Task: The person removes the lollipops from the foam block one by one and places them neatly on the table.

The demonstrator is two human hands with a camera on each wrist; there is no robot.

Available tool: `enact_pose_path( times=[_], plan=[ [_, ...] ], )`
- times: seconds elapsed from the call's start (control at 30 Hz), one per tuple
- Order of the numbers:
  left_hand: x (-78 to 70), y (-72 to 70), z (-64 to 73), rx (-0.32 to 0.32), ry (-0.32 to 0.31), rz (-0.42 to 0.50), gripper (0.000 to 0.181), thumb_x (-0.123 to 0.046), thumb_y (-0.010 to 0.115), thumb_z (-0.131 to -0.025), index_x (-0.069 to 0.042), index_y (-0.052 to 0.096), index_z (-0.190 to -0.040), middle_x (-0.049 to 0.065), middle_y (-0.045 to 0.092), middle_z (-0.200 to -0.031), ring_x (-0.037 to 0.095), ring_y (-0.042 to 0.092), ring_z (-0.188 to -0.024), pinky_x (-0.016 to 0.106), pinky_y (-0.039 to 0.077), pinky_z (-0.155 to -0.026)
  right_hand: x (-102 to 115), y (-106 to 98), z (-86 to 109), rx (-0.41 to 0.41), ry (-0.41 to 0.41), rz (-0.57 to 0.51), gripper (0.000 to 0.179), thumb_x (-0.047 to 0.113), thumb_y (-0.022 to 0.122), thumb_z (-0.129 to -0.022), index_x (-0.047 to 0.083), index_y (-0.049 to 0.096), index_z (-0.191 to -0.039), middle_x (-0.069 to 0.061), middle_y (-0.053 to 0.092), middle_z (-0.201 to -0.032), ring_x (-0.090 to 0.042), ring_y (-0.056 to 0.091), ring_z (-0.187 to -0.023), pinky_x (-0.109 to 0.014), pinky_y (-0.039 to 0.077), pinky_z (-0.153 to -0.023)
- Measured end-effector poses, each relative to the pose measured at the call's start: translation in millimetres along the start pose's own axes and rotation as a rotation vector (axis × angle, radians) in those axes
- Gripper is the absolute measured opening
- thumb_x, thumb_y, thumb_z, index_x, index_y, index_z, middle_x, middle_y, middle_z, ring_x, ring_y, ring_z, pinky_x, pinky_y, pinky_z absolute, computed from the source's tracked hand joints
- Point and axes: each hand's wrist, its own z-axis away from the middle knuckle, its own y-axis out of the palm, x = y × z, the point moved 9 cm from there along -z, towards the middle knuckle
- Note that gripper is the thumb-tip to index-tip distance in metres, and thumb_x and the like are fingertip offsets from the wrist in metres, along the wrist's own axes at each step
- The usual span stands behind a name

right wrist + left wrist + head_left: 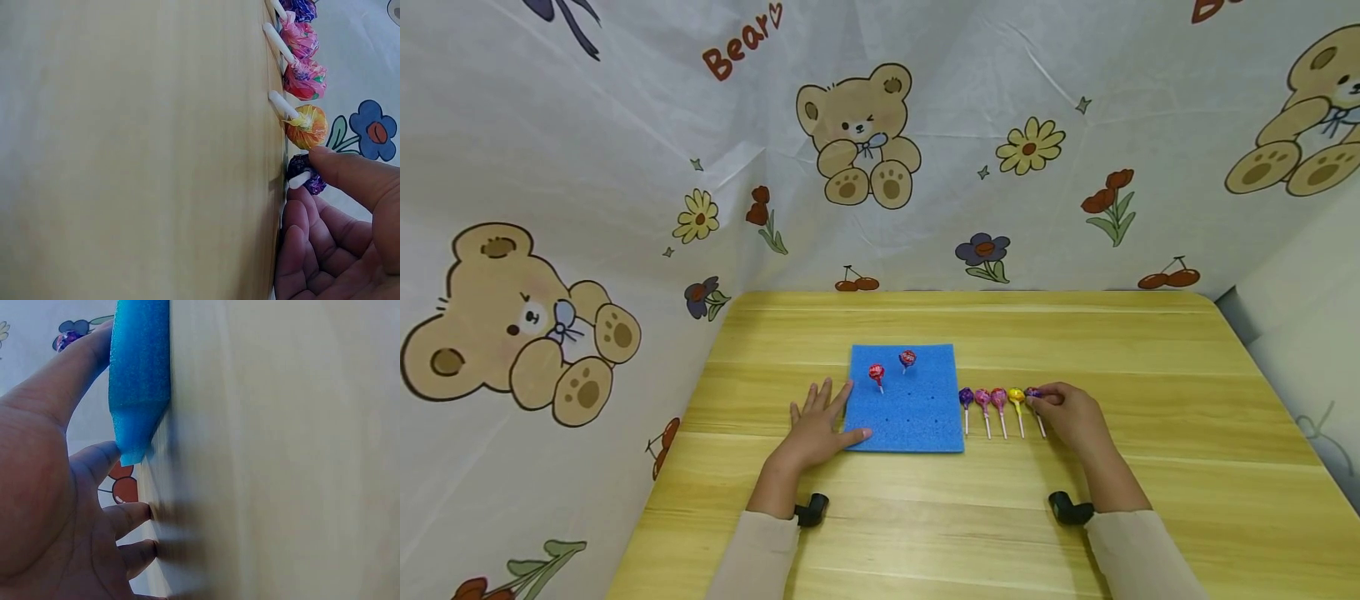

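A square blue foam pad (906, 437) lies on the table with small holes in its top. Two red-wrapped lollipops, one nearer the left (876, 372) and one farther back (907, 358), stand in it. My left hand (815, 431) rests at the pad's left edge, fingers spread, thumb over the near corner. To the right, my right hand (1078, 423) pinches a purple lollipop (299, 164) by its wrapped head between thumb and fingers. That lollipop is the rightmost in a row, beside a yellow one (1017, 395); its stick points toward me.
Left of the yellow lollipop lie two pink lollipops (982, 398) and another purple one (966, 397), close to the pad's right edge. The wooden table (925, 525) meets a printed cloth (955, 92) at its back and left.
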Motion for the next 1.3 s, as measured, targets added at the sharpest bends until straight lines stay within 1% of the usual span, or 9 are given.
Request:
enact_pose_path(
  times=[0.27, 0.47, 0.7, 0.8, 0.97, 1.07, 1.2, 1.23, 1.3],
  plan=[
    [-1.1, -1.1, 1.4, 0.002, -0.005, -0.007, 0.094, -0.064, 0.067, -0.088, -0.03, 0.021, -0.163, 0.016, 0.007, -0.171, 0.044, -0.004, -0.158, 0.078, -0.004, -0.116, -4, 1, -1.3, 0.016, 0.007, -0.001, 0.043, 0.031, 0.064, -0.099, -0.003, 0.064, -0.126, -0.016, 0.07, -0.102, -0.022, 0.059, -0.083, -0.028, 0.045, -0.064],
    [-2.8, -2.1, 2.2, 0.001, -0.002, -0.001, 0.094, -0.063, 0.068, -0.088, -0.029, 0.022, -0.163, 0.017, 0.008, -0.171, 0.044, -0.003, -0.157, 0.078, -0.004, -0.115, -5, 2, 0.3, 0.03, 0.02, -0.026, 0.044, 0.03, 0.065, -0.099, -0.003, 0.062, -0.129, -0.016, 0.067, -0.103, -0.023, 0.057, -0.083, -0.029, 0.045, -0.064],
    [-2.4, -1.9, 2.1, 0.003, -0.002, -0.002, 0.094, -0.064, 0.067, -0.088, -0.03, 0.021, -0.163, 0.017, 0.007, -0.171, 0.044, -0.003, -0.157, 0.078, -0.004, -0.115, -4, -1, 3.8, 0.037, 0.022, -0.029, 0.051, 0.035, 0.064, -0.099, -0.004, 0.059, -0.133, -0.017, 0.066, -0.107, -0.024, 0.058, -0.089, -0.029, 0.045, -0.066],
    [-2.5, -1.9, 2.0, 0.004, 0.0, 0.0, 0.094, -0.064, 0.067, -0.088, -0.03, 0.021, -0.163, 0.016, 0.007, -0.171, 0.044, -0.004, -0.158, 0.078, -0.004, -0.115, -4, -3, 5.2, 0.018, 0.019, -0.038, 0.052, 0.036, 0.062, -0.1, -0.003, 0.059, -0.133, -0.018, 0.066, -0.11, -0.025, 0.06, -0.093, -0.028, 0.046, -0.067],
    [-2.5, -1.9, 2.1, 0.003, 0.002, 0.003, 0.094, -0.064, 0.067, -0.088, -0.03, 0.021, -0.163, 0.017, 0.007, -0.171, 0.044, -0.004, -0.158, 0.078, -0.004, -0.115, -3, -11, 7.7, -0.062, 0.021, -0.076, 0.047, 0.032, 0.059, -0.1, 0.0, 0.061, -0.134, -0.018, 0.068, -0.115, -0.026, 0.063, -0.099, -0.027, 0.047, -0.074],
    [-2.6, -2.0, 2.1, 0.004, 0.002, 0.003, 0.094, -0.064, 0.067, -0.088, -0.029, 0.021, -0.163, 0.017, 0.007, -0.171, 0.044, -0.004, -0.158, 0.078, -0.005, -0.116, -3, -16, 10.1, -0.101, 0.028, -0.102, 0.045, 0.032, 0.059, -0.101, 0.002, 0.061, -0.135, -0.017, 0.067, -0.117, -0.025, 0.063, -0.101, -0.025, 0.046, -0.075],
    [-2.4, -2.1, 1.9, 0.005, -0.001, -0.001, 0.094, -0.064, 0.067, -0.088, -0.03, 0.021, -0.163, 0.016, 0.007, -0.171, 0.044, -0.004, -0.158, 0.077, -0.004, -0.116, -1, -21, 14.5, -0.127, 0.025, -0.143, 0.05, 0.037, 0.059, -0.102, 0.004, 0.058, -0.138, -0.016, 0.065, -0.122, -0.025, 0.061, -0.106, -0.017, 0.046, -0.073],
    [-2.0, -2.0, 1.9, 0.007, -0.004, -0.002, 0.094, -0.065, 0.067, -0.088, -0.03, 0.021, -0.163, 0.016, 0.006, -0.171, 0.043, -0.004, -0.158, 0.077, -0.005, -0.116, 1, -22, 15.7, -0.13, 0.018, -0.153, 0.051, 0.039, 0.059, -0.102, 0.004, 0.058, -0.139, -0.016, 0.064, -0.124, -0.024, 0.061, -0.107, -0.015, 0.046, -0.073],
    [-1.5, -2.0, 1.7, 0.006, -0.005, -0.002, 0.095, -0.065, 0.067, -0.088, -0.03, 0.021, -0.163, 0.016, 0.006, -0.171, 0.043, -0.004, -0.158, 0.077, -0.005, -0.116, 3, -25, 17.6, -0.148, -0.001, -0.173, 0.054, 0.042, 0.059, -0.101, 0.005, 0.057, -0.14, -0.015, 0.064, -0.126, -0.017, 0.06, -0.105, -0.009, 0.045, -0.074]
  ],
)
